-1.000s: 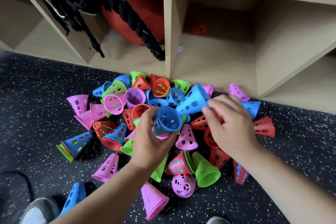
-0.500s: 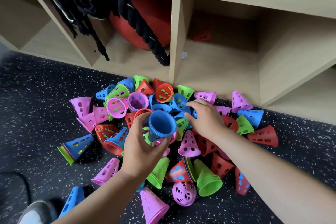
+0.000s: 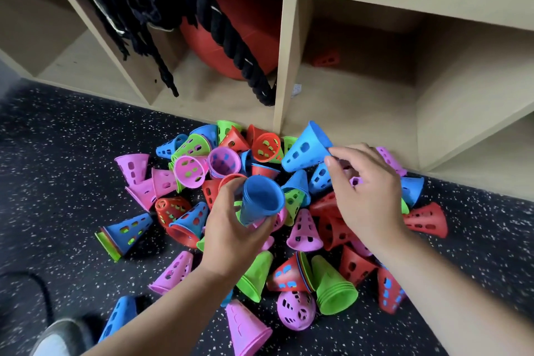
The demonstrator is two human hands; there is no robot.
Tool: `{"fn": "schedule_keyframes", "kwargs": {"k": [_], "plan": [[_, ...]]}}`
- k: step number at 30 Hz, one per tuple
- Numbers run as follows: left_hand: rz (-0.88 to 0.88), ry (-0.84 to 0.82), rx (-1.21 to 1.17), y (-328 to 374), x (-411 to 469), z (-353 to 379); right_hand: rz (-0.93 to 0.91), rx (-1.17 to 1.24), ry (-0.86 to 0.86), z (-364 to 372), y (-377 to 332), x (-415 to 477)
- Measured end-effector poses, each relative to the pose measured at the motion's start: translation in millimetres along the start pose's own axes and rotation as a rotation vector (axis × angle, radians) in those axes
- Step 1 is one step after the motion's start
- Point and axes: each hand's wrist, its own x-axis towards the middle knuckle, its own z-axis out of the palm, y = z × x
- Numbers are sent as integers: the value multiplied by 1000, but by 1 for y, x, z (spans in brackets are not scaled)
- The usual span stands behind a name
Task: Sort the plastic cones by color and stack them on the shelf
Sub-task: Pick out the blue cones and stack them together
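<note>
a nested blue stack (image 3: 260, 199) is clasped in the left hand (image 3: 234, 237), fingers wrapped round its narrow end, open mouths turned up and toward the shelf. a single blue cone (image 3: 307, 150) is pinched at its wide rim by the thumb and fingertips of the right hand (image 3: 367, 193), tip pointing down-left toward the stack, and is held just above and beyond it, not yet touching.

the pinch is taken at the rim only, so a slip is judged the main risk: the cone could be dropped back among the mixed pile (image 3: 289, 240) directly under both hands. if the tip is brought in off-axis, the stack's rim may be struck and the stack loosened in the left hand. loose cones below could also be knocked further apart by the right wrist.

further out, beyond both hands, the empty shelf bay (image 3: 346, 101) is seen, with only one red cone (image 3: 328, 59) at its back; the sorted stack is judged bound there.
</note>
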Motion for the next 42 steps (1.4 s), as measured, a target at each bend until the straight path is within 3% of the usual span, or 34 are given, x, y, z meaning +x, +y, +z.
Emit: {"fn": "schedule_keyframes", "kwargs": {"k": [4, 7, 10, 13, 16, 22, 29, 32, 35, 38, 40, 42], "plan": [[-2, -18, -48, 10, -2, 10, -139, 121, -236, -5, -29, -19], [-9, -20, -84, 14, -4, 14, -16, 229, -275, -1, -18, -27], [-12, -11, -62, 13, -5, 12, 206, -92, -189, 5, 25, -17], [-6, 12, -44, 12, -6, 9, 310, -404, -315, 19, 68, -2], [-3, 27, -32, 10, -5, 7, 346, -540, -436, 36, 82, 2], [9, 19, 19, 6, 0, 4, 263, -351, -320, 39, 80, -7], [-6, 0, 10, 11, 1, 7, 0, -38, 71, -12, 4, -2], [-19, -6, -9, 13, 0, 10, -150, 60, -87, -14, -30, -10], [-15, 7, -24, 15, -1, 10, -123, 175, -280, -4, -37, -20], [-31, 25, -14, 14, -2, 4, -28, 254, -214, 2, -23, -24], [-43, 37, -2, 11, -3, 0, 53, 164, -181, 11, -1, -24], [-64, 56, -6, 9, -3, -3, 108, -68, -302, 25, 29, -25]]}}
